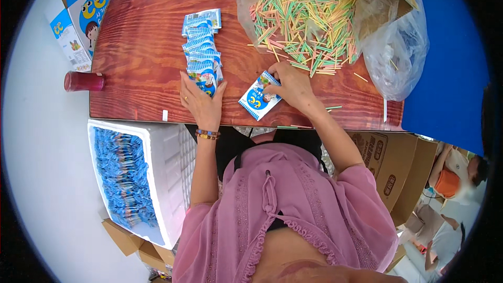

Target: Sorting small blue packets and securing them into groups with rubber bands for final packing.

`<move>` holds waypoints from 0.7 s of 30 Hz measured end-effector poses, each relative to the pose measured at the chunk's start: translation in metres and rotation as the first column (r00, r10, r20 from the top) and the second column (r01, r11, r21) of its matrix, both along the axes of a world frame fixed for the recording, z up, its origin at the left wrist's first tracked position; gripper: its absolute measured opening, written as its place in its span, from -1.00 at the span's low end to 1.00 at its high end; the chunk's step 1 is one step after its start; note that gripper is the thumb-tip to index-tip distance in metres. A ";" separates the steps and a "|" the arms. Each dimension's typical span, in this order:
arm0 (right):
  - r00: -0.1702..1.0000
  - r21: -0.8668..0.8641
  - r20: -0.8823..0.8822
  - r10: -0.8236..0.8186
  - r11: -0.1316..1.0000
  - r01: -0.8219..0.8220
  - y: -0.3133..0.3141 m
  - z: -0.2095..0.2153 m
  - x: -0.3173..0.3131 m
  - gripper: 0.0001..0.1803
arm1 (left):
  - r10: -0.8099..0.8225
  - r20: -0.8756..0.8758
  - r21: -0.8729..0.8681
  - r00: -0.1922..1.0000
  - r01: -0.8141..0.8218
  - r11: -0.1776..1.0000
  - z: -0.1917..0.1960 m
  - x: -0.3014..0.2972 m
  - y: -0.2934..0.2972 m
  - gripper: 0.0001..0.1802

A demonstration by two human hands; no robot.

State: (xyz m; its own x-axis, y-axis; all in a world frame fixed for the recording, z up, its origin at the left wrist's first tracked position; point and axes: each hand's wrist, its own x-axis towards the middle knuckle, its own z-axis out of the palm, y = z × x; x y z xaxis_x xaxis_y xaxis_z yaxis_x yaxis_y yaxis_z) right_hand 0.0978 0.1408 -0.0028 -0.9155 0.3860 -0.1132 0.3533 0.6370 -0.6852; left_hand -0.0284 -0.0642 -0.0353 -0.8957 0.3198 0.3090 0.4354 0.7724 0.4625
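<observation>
- Lower centre, your pink blouse [272, 178] is draping softly, ruffled and studded, just short of the table edge.
- Mid-frame, your right hand [293, 89] is closing thumb and fingers on the upper right corner of a single packet [258, 97], which is lying tilted at the centre; that corner hold is probably keeping most of its face free.
- Left of it, your left hand [201, 107] is sitting half open, thumb and fingers straddling the near end of a packet row [200, 42], likely keeping it straight; whether you're squeezing, I cannot tell.
- That row is running up the frame, packets overlapping like shingles, perhaps for easy gathering; glossy film is shining, crimped ends are showing sawtooth edges.
- Lower left, a white foam box [168, 173] is standing beside your seat, presumably within easy reach, and blue packets [120, 178] are packing its inside in crinkled ranks.
- Under it all, the reddish table [141, 47] is showing streaky wood grain.
- Upper centre-right, thin pastel sticks [309, 15] are heaping up, spilling from a wrinkled clear bag [395, 65], probably left open for picking.
- Upper left, printed cartons [89, 13] are standing, flat-sided and blue-and-white, beyond a red cylindrical container [86, 81].
</observation>
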 end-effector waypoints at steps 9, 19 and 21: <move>0.996 0.070 -0.084 -0.014 0.997 0.020 0.003 -0.005 0.001 -0.79 | -0.024 0.046 -0.006 0.999 0.024 1.000 0.000 0.007 -0.010 0.17; 0.929 0.051 -0.367 -0.056 0.995 0.080 0.010 -0.022 0.006 -0.82 | -0.017 -0.054 0.148 0.998 0.025 0.989 0.010 0.017 -0.012 0.04; 0.960 0.104 -0.281 -0.012 0.994 0.043 0.011 -0.018 0.006 -0.85 | -0.137 -0.016 0.322 0.990 0.135 0.937 0.023 0.024 -0.007 -0.20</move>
